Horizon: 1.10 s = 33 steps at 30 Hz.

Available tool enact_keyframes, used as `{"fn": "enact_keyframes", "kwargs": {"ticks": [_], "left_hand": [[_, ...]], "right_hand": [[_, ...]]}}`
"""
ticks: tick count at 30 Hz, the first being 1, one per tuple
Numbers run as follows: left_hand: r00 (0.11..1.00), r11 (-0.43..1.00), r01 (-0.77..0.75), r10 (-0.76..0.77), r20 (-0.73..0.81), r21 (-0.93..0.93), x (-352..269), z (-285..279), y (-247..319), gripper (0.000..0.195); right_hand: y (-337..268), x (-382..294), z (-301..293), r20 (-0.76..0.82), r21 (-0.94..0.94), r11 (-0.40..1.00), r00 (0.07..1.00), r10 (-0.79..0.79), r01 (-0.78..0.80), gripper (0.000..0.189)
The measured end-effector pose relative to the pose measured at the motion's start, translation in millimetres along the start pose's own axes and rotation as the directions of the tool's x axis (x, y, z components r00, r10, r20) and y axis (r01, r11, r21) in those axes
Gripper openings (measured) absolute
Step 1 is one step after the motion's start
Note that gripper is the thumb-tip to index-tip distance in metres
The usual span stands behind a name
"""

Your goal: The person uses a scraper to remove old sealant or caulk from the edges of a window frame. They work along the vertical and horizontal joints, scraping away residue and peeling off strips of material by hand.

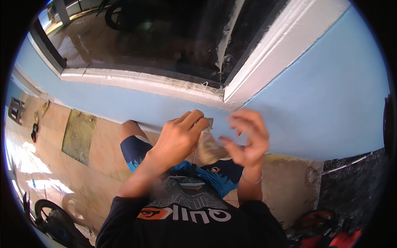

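Note:
Fingers bent and pressed together, my left hand [183, 135] grips a pale, see-through item [208, 148], possibly plastic film or a tape roll; blur hides its exact kind. It hangs below my fingertips over my lap. A small greyish flat piece [211, 122] shows beside those fingertips, close to the blue wall. To the right, my right hand [249, 139] is blurred, with its fingers curved and apart and nothing seen in them. Above both hands runs the white window frame [139, 82], its paint rough near the lower right corner.
Dark window glass [149, 40] reflects the surroundings. The light blue wall [325, 93] stands close in front. Floor tiles [43, 161] include a bare rough patch [79, 136]. A motorcycle wheel [49, 214] is at lower left, and a red object [345, 238] at lower right.

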<state>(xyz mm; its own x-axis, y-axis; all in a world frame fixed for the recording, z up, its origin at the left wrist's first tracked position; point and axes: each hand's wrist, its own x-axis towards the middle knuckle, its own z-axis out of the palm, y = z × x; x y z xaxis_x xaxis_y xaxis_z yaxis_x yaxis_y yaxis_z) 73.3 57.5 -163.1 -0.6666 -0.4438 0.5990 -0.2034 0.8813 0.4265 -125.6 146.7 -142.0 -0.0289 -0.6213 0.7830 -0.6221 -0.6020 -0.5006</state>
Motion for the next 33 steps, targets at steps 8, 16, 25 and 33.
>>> {"fn": "enact_keyframes", "kwargs": {"ticks": [8, 16, 25, 33], "left_hand": [[0.946, 0.985, -0.172, 0.166, -0.279, 0.004, 15, 6, -4, 0.028], [0.883, 0.961, -0.275, 0.251, -0.396, -0.004, 23, 10, -20, 0.044], [0.626, 0.801, -0.527, 0.592, -0.507, 0.284, 89, -4, -75, 0.025], [0.498, 0.73, -0.656, 0.611, -0.615, 0.194, 84, -5, -100, 0.02]], "right_hand": [[0, 6, -5, -0.017, 0.043, 0.998, 0.999, 0.035, -0.034, 0.018], [2, 6, 5, 0.127, -0.026, 0.999, 0.991, 0.034, -0.031, 0.033], [20, 46, -14, 0.066, -0.487, 0.871, 0.997, -0.037, 0.065, 0.015], [15, 58, -8, 0.11, -0.493, 0.863, 0.992, -0.064, 0.111, 0.011]]}}
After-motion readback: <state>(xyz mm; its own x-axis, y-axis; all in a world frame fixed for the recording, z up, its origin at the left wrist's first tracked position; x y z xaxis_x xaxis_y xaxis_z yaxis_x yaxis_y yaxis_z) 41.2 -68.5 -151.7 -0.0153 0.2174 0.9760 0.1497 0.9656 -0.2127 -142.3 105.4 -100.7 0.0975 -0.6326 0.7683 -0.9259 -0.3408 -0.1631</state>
